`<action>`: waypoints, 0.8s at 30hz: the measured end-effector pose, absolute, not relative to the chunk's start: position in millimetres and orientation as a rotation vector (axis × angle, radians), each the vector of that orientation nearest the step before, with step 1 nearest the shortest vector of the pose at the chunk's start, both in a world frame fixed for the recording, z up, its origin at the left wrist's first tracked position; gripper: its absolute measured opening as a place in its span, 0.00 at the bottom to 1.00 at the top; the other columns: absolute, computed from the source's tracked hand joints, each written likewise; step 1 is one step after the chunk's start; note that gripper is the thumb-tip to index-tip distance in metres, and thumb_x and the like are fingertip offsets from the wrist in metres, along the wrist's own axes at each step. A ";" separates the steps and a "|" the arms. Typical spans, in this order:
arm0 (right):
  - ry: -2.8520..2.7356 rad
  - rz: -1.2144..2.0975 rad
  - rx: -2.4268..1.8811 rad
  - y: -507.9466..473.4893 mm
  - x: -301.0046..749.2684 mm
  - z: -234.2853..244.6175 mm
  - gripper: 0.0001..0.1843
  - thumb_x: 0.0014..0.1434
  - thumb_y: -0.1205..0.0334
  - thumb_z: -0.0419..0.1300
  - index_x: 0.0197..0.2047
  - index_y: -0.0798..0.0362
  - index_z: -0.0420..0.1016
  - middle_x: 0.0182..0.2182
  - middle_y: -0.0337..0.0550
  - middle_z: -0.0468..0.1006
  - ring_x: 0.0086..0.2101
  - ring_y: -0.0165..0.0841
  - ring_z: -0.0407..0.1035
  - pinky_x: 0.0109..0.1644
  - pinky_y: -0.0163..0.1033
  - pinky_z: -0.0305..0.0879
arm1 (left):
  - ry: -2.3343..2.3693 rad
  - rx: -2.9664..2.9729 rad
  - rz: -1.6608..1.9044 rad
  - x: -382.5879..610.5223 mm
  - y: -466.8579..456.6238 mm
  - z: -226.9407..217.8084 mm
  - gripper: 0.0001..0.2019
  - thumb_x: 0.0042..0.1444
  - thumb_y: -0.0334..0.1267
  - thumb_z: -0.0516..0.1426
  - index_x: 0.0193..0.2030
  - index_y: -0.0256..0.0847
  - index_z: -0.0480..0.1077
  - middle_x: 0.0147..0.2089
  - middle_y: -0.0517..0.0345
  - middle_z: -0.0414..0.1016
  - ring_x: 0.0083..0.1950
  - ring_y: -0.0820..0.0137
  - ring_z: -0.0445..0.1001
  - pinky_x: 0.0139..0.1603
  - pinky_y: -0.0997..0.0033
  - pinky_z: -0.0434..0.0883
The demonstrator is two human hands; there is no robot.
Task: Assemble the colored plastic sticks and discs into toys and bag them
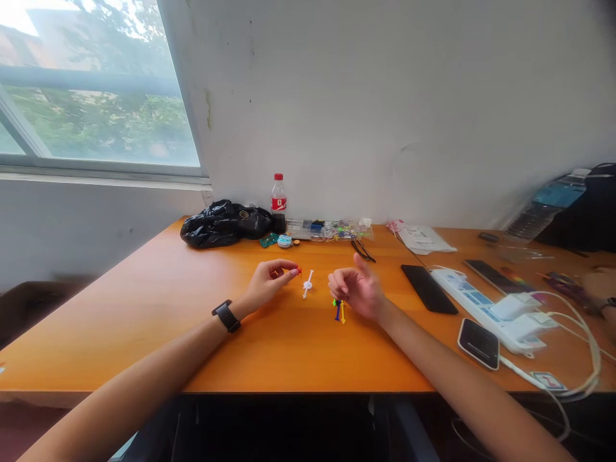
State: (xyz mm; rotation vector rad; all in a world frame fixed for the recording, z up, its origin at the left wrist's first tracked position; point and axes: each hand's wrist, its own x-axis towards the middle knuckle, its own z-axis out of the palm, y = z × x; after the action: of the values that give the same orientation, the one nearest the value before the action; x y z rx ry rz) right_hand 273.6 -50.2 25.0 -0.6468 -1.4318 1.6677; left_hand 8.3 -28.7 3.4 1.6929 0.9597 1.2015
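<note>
My left hand [273,282], wearing a black watch, pinches a small red plastic piece [299,271] between thumb and fingertips. Just right of it on the table lies a white plastic piece [308,285], a thin rod with a round disc at its middle and an arrow-like end. My right hand [359,289] hovers farther right, fingers loosely curled and thumb raised apart, with nothing visible in its grasp. Directly below its fingers are a blue plastic piece [337,312], a yellow arrow-ended piece [343,313] and a bit of green; their upper parts are partly hidden by the hand.
Along the wall stand a black plastic bag [226,223], a cola bottle [278,202] and a clear bag of small parts [332,230]. On the right lie a black phone [428,289], a white power strip [481,305] with cables, and another person's hand [601,285].
</note>
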 end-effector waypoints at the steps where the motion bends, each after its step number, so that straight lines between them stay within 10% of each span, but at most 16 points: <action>1: -1.451 1.664 -0.644 -49.6 273.9 22.8 0.47 0.67 0.22 0.33 0.19 0.51 0.64 0.20 0.38 0.54 0.22 0.31 0.48 0.30 0.41 0.50 | 0.959 1.700 1.202 8.4 -28.3 2.6 0.22 0.60 0.56 0.67 0.47 0.37 0.82 0.43 0.47 0.85 0.36 0.67 0.77 0.34 0.70 0.73; 7: -1.727 1.108 -0.972 -45.5 269.8 7.9 0.29 0.69 0.35 0.55 0.31 0.51 0.74 0.23 0.37 0.60 0.24 0.32 0.54 0.30 0.39 0.53 | 0.936 1.681 1.215 7.4 -28.8 4.1 0.21 0.60 0.55 0.66 0.48 0.37 0.82 0.45 0.46 0.85 0.37 0.67 0.78 0.36 0.69 0.75; 10: -2.048 0.527 -1.018 -46.5 264.8 2.0 0.12 0.68 0.51 0.62 0.47 0.50 0.79 0.38 0.46 0.75 0.39 0.40 0.67 0.46 0.45 0.66 | 0.941 1.658 1.218 6.3 -30.9 8.2 0.21 0.60 0.54 0.67 0.48 0.37 0.81 0.45 0.47 0.85 0.35 0.69 0.77 0.35 0.70 0.74; 15: -2.316 0.168 -1.018 -44.7 260.0 -4.1 0.17 0.74 0.57 0.55 0.61 0.44 0.78 0.56 0.53 0.72 0.55 0.47 0.64 0.63 0.55 0.64 | 0.931 1.638 1.219 6.7 -32.7 11.8 0.21 0.59 0.54 0.67 0.47 0.37 0.81 0.45 0.47 0.84 0.36 0.68 0.78 0.35 0.70 0.75; 24: -2.340 0.053 -1.082 -45.6 258.4 -0.2 0.17 0.73 0.51 0.59 0.59 0.46 0.78 0.57 0.52 0.73 0.55 0.46 0.65 0.61 0.54 0.66 | 0.941 1.650 1.220 6.8 -31.6 10.0 0.20 0.60 0.53 0.66 0.48 0.37 0.81 0.46 0.48 0.85 0.36 0.68 0.78 0.35 0.70 0.75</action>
State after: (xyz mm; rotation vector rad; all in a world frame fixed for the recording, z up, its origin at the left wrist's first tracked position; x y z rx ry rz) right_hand 258.4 -45.6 -0.2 -1.0821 -2.3400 0.0533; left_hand 6.8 -31.6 10.0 1.6502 0.9407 1.2200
